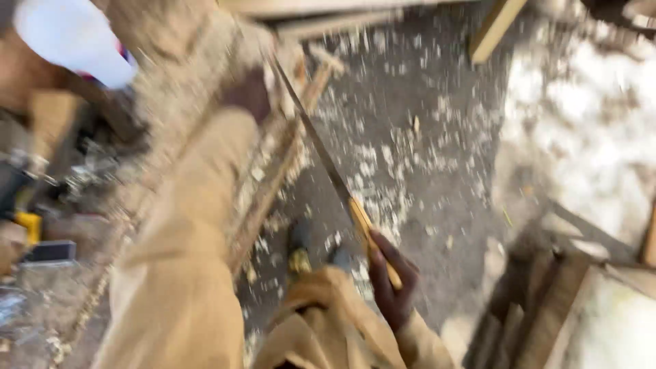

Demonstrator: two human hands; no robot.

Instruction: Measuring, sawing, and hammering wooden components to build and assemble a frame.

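- Your right hand (393, 283) has its fingers wrapped tight around the yellow wooden handle of a handsaw (328, 171), low and right of centre
- The saw's thin, flat metal blade slants up and left to a long rough wooden strip (273, 184), meeting it near your left hand (247, 92)
- Your left hand, at the end of a tan sleeve, rests at that strip; the blur hides how its fingers lie, so you cannot tell
- Pale wood shavings (383, 171) lie scattered over the grey floor (444, 225)
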